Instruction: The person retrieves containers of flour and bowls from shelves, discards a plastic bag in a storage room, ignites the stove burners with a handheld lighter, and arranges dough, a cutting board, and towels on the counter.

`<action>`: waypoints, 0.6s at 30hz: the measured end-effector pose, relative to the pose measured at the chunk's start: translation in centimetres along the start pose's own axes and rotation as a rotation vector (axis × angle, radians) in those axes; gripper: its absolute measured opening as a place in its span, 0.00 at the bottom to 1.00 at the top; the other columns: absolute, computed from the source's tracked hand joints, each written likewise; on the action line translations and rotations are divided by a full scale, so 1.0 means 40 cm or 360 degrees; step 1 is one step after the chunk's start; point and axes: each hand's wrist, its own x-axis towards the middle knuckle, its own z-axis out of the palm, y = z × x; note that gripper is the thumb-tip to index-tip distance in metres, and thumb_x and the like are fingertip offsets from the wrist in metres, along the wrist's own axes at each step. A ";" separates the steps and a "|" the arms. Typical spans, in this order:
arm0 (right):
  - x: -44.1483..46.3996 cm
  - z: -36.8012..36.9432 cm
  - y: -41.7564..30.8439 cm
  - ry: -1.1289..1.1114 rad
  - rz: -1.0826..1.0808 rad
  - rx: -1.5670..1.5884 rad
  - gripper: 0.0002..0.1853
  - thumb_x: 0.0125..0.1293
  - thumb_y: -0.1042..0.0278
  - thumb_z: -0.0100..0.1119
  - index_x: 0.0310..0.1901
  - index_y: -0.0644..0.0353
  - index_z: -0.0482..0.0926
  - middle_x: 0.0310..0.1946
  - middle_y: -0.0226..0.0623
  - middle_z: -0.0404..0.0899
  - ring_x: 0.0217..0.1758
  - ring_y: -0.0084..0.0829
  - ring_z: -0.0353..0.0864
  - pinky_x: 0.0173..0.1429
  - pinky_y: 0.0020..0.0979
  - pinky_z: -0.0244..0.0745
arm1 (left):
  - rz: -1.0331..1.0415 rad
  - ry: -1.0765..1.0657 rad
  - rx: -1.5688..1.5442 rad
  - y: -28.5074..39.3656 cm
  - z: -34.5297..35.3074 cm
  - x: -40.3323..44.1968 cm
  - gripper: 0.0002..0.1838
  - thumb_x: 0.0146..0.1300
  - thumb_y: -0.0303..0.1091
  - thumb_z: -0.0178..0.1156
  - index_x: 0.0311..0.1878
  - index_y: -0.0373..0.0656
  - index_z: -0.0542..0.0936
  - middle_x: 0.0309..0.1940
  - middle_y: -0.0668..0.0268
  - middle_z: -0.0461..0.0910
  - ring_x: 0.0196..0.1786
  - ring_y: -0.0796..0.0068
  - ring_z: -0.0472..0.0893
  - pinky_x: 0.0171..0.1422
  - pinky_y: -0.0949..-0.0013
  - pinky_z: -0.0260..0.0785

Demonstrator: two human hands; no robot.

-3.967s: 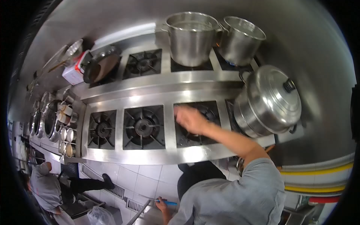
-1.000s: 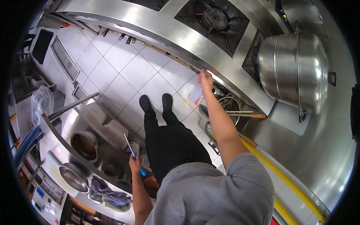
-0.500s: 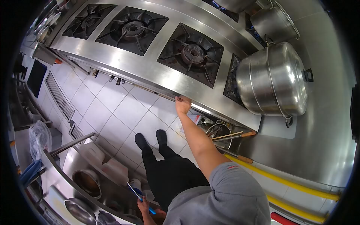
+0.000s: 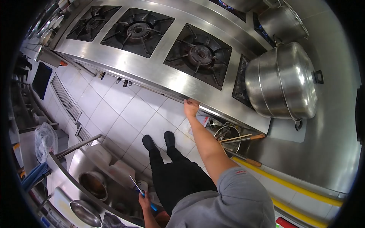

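Note:
My right hand (image 4: 191, 108) reaches forward to the front edge of the steel gas range (image 4: 146, 74), below a burner (image 4: 200, 54). Its fingers are closed under that edge, and whatever they grip there is hidden, possibly a knob. Low at my left side, my left hand (image 4: 145, 201) is closed around a blue stick lighter (image 4: 153, 206), or a tool that looks like one, with a thin metal shaft pointing up and away.
A big lidded steel pot (image 4: 283, 81) stands at the range's right end, with another pot (image 4: 282, 23) behind it. Blue flames show under the rear pots. Below the corner sits a wire strainer (image 4: 235, 147) with long-handled utensils. A lower shelf holds bowls (image 4: 93, 185).
The view has shifted slightly, so everything sits a little further right. My right hand stays at the range's edge, and the lighter in my left hand is still held low.

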 end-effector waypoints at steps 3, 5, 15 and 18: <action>-0.002 0.016 0.018 0.0039 0.0028 0.0034 0.20 0.60 0.47 0.67 0.26 0.58 0.87 0.27 0.39 0.87 0.34 0.41 0.86 0.47 0.37 0.78 | 0.0025 0.0023 0.0070 -0.014 -0.011 0.000 0.14 0.69 0.42 0.62 0.44 0.38 0.78 0.25 0.69 0.78 0.26 0.80 0.75 0.32 0.73 0.68; 0.003 0.028 0.030 0.0013 0.0017 0.0034 0.20 0.60 0.48 0.67 0.25 0.59 0.87 0.26 0.40 0.87 0.33 0.40 0.86 0.47 0.36 0.78 | 0.0059 0.0029 0.0130 -0.024 -0.021 -0.014 0.15 0.69 0.43 0.63 0.44 0.38 0.79 0.26 0.69 0.78 0.27 0.79 0.76 0.32 0.72 0.69; 0.048 0.139 0.160 -0.0419 0.0222 0.0539 0.17 0.71 0.57 0.63 0.33 0.65 0.84 0.27 0.34 0.87 0.29 0.23 0.86 0.35 0.24 0.79 | -0.0052 0.0078 0.0158 -0.112 -0.029 -0.016 0.18 0.65 0.44 0.65 0.45 0.37 0.80 0.24 0.63 0.81 0.27 0.73 0.83 0.33 0.67 0.75; 0.049 0.121 0.149 -0.0458 0.0315 0.0474 0.21 0.69 0.47 0.58 0.31 0.57 0.86 0.30 0.36 0.87 0.36 0.33 0.85 0.45 0.33 0.77 | -0.0080 0.0124 0.0118 -0.075 -0.019 -0.034 0.19 0.64 0.44 0.65 0.45 0.36 0.80 0.25 0.62 0.82 0.26 0.71 0.84 0.33 0.65 0.76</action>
